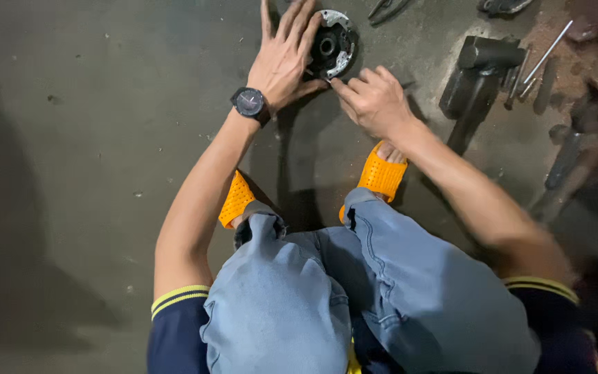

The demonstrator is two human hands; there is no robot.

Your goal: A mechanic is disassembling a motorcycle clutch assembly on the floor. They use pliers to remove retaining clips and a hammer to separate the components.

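I see my left hand (284, 59), black wristwatch (250, 102) on its wrist, spread flat over a round black metal part with a silvery rim (331, 47) on the grey concrete floor (91, 138). My right hand (374, 100) rests just beside it, fingertips touching its lower edge. A dark heavy hammer (475, 83) lies to the right.

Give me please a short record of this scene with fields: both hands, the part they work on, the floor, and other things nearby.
Left hand: flat on the round part, watch on wrist
Right hand: fingers at the part's lower edge
Round part: black and silver, lying on the floor
Floor: grey concrete
Nearby: dark metal block, thin rod
Feet: orange sandals
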